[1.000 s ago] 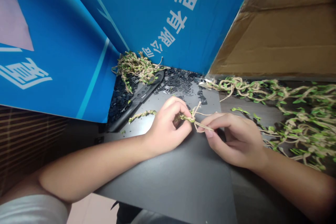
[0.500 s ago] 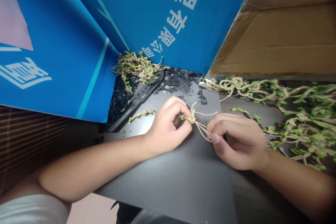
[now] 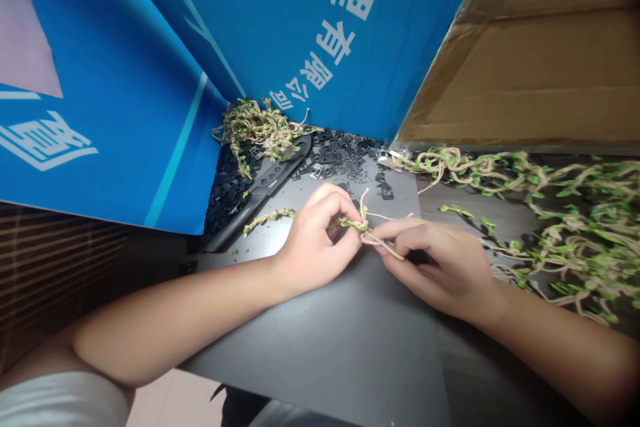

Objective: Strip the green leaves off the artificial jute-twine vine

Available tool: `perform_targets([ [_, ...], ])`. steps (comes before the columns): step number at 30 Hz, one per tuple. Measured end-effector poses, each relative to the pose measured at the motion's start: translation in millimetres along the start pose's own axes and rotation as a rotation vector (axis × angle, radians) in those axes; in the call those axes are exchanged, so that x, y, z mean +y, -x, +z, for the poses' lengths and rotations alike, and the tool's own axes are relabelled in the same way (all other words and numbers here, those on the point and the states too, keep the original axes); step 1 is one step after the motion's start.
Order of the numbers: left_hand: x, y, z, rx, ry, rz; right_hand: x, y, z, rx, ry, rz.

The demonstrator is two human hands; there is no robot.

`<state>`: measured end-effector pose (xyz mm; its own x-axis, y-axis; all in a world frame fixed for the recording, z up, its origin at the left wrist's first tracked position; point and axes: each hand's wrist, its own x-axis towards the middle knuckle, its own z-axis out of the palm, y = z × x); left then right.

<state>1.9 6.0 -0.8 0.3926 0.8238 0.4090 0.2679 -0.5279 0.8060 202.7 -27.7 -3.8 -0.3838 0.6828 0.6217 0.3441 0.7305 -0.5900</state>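
Note:
A short leafy twine vine [image 3: 270,217] lies across a dark grey board [image 3: 340,340], its right end passing into my left hand [image 3: 317,243], which is closed in a pinch around it. A knot of plain twine strands [image 3: 367,223] sits between both hands. My right hand [image 3: 437,263] pinches those loose strands just right of the knot, its fingers pressed together.
A heap of leafy twine vines [image 3: 560,213] covers the table to the right. Another tangle [image 3: 260,128] lies at the back by a black tool [image 3: 273,177] and several small black clips [image 3: 340,157]. Blue printed panels [image 3: 125,80] and cardboard [image 3: 540,60] wall the space.
My right hand pulled the twine strands away to the right, curling into a fist, then came back toward the knot with fingers stretched into a pinch. My left hand stayed put.

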Motion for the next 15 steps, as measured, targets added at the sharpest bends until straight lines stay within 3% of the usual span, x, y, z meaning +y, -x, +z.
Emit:
perform_targets([
  [6, 1, -1, 0.3, 0.027, -0.022, -0.008, -2, 3, -3, 0.049, -0.035, 0.008],
  [15, 1, -1, 0.2, 0.034, -0.019, -0.047, -5, 16, -7, 0.335, 0.108, 0.155],
])
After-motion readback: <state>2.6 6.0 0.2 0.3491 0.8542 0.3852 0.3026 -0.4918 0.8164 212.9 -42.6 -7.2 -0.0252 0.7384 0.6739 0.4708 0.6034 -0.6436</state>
